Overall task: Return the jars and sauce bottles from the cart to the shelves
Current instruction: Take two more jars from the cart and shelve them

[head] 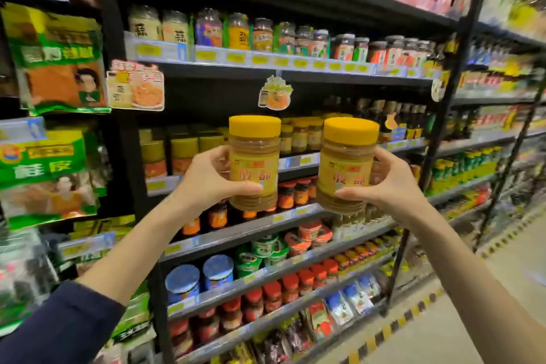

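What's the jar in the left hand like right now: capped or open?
Capped. A yellow lid sits squarely on the jar, which the left hand holds upright.

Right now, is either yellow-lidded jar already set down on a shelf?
No. The left hand and right hand each hold a jar up in front of the shelves.

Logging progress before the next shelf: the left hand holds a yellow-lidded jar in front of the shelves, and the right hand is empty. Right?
Not quite. The right hand is not empty: it grips a second jar, also yellow-lidded. The left hand does hold its jar in front of the shelves. The head view shows both.
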Tool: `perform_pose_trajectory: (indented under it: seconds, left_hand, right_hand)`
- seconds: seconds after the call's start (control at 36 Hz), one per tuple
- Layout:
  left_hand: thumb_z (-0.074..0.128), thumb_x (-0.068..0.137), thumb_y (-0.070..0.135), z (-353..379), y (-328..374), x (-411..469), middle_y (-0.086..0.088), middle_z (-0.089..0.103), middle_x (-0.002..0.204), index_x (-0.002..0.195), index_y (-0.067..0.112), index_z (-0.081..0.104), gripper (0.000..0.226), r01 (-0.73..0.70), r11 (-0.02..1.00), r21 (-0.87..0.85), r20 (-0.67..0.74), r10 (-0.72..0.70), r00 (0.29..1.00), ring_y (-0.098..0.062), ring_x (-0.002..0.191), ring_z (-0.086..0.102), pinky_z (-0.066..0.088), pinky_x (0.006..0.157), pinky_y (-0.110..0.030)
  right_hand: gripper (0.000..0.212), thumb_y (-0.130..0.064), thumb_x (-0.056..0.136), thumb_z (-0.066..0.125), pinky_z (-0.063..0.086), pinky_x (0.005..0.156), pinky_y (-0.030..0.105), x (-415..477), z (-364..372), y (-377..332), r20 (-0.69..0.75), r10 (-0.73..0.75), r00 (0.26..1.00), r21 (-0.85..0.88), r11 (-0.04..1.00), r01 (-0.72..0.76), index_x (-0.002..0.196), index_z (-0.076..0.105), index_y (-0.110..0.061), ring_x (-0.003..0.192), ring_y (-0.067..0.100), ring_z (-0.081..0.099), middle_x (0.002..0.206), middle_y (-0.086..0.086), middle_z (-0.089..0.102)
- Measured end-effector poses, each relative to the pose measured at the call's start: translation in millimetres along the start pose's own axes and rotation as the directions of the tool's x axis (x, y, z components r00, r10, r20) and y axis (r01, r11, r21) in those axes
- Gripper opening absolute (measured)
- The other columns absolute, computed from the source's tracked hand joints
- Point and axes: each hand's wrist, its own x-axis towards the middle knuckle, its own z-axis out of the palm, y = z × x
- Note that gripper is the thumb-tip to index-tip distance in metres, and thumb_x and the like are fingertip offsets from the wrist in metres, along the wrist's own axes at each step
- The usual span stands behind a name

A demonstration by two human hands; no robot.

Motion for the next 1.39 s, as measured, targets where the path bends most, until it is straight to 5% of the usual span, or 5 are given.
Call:
perform_pose_trajectory:
  seconds: [0.28,0.5,0.72,1.06,1.39]
  left_hand:
    - [0.085,0.042,0.027,76.7,-19.9,60.5,0.008,0.071,0.099,0.098,0.029,0.061,0.062,-0.012,0.999,-0.034,0.074,0.015,0.997,-0.005,0.091,0.068,0.056,0.071,-0.019]
    - [0.086,0.039,0.034,82.0,-53.9,116.2,0.006,0.072,0.099,0.1,0.033,0.061,0.066,-0.009,1.0,0.009,0.082,0.008,0.997,-0.009,0.094,0.068,0.056,0.081,-0.032]
    - [0.085,0.035,0.04,60.4,-82.6,173.5,0.023,0.072,0.088,0.097,0.035,0.06,0.067,0.0,1.0,0.031,0.063,-0.002,0.998,-0.002,0.088,0.069,0.057,0.073,-0.019]
    - [0.088,0.019,0.054,2.8,-118.9,198.3,0.011,0.074,0.091,0.099,0.031,0.061,0.087,0.093,0.994,0.061,-0.043,-0.09,0.995,-0.008,0.088,0.07,0.058,0.071,-0.023]
    - [0.087,0.021,0.058,-46.1,-127.0,163.2,0.015,0.073,0.095,0.101,0.034,0.06,0.088,0.176,0.978,0.114,-0.255,-0.142,0.956,-0.008,0.089,0.07,0.058,0.068,-0.022]
  right_hand:
    - [0.078,-0.023,0.047,0.086,0.057,0.077,0.025,21.8,-64.1,50.1,-0.072,0.033,0.997,-0.066,0.997,-0.037,0.118,0.056,-0.015,0.092,0.009,0.068,0.104,-0.001,0.07]
    - [0.077,-0.023,0.047,0.087,0.057,0.076,0.024,72.5,-64.2,95.6,-0.064,0.062,0.996,-0.083,0.994,-0.067,0.117,0.056,-0.017,0.093,0.009,0.068,0.104,-0.002,0.07]
    - [0.081,-0.023,0.048,0.088,0.056,0.081,0.027,141.1,-38.6,128.8,-0.006,0.042,0.999,-0.051,0.998,-0.042,0.12,0.051,-0.02,0.099,0.008,0.066,0.11,-0.003,0.067]
    - [0.081,-0.01,0.049,0.089,0.049,0.073,0.009,219.9,30.6,144.8,0.092,-0.056,0.994,0.011,0.998,0.055,0.12,0.049,-0.014,0.095,-0.007,0.062,0.109,-0.008,0.063]
    - [0.086,-0.016,0.048,0.092,0.051,0.078,0.013,269.5,118.0,158.9,0.303,-0.133,0.944,0.095,0.99,0.109,0.122,0.048,-0.019,0.101,-0.002,0.061,0.112,-0.009,0.063]
